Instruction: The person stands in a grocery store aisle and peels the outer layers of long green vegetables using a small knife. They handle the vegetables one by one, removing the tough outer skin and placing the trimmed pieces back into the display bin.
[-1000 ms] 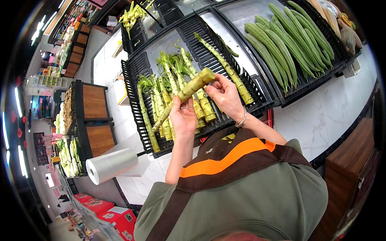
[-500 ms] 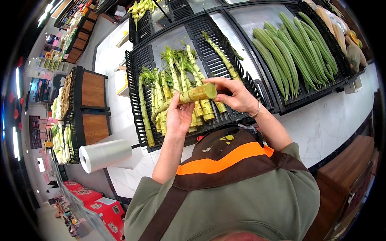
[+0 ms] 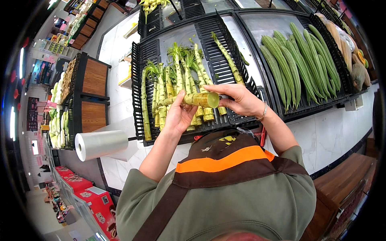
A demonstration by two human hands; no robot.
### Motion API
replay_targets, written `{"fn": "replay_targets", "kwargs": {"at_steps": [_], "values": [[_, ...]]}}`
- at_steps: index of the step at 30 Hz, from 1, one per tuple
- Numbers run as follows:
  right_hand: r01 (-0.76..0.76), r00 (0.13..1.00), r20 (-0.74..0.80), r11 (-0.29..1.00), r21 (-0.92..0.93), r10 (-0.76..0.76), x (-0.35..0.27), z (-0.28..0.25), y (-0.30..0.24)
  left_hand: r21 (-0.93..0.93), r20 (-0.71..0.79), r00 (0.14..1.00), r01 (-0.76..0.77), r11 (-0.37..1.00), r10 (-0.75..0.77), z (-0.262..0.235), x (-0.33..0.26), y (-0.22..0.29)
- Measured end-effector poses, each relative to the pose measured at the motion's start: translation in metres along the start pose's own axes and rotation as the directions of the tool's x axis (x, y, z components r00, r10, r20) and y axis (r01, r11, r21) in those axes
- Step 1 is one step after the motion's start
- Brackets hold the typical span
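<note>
Your left hand [image 3: 179, 116] grasps the stalk [image 3: 201, 99] above the tray [image 3: 136, 92].
Your right hand [image 3: 240, 100] pinches something dark [image 3: 226, 97], unclear, beside its cut end [image 3: 213, 100]; this end seems in work, so the next move needs steady left hold.

A bunch of leafy stalks [image 3: 179, 74] is borne by a black slatted rack [image 3: 206, 29]. To the bunch's right, a single stalk [image 3: 227, 58] is carried by the same rack; farther right, ridged green gourds [image 3: 291, 67] are held by an adjoining rack [image 3: 315, 105].
</note>
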State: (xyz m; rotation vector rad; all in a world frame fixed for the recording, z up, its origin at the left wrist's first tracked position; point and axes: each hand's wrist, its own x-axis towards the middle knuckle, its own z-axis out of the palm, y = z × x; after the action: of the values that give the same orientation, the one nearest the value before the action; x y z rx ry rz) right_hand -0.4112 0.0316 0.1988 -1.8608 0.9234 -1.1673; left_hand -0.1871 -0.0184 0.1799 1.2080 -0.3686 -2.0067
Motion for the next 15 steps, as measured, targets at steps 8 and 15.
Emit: {"fn": "replay_targets", "kwargs": {"at_steps": [8,15], "values": [[-0.347,0.938,0.263,0.575,0.741,0.227,-0.016,-0.001,0.028,0.073,0.029,0.995,0.088,0.993,-0.090,0.000,-0.001,-0.001],[-0.273,0.956,0.266,0.050,0.961,0.124,-0.028,0.021,0.042,0.045,0.070,0.992,0.105,0.993,-0.108,-0.005,0.003,-0.003]]}}
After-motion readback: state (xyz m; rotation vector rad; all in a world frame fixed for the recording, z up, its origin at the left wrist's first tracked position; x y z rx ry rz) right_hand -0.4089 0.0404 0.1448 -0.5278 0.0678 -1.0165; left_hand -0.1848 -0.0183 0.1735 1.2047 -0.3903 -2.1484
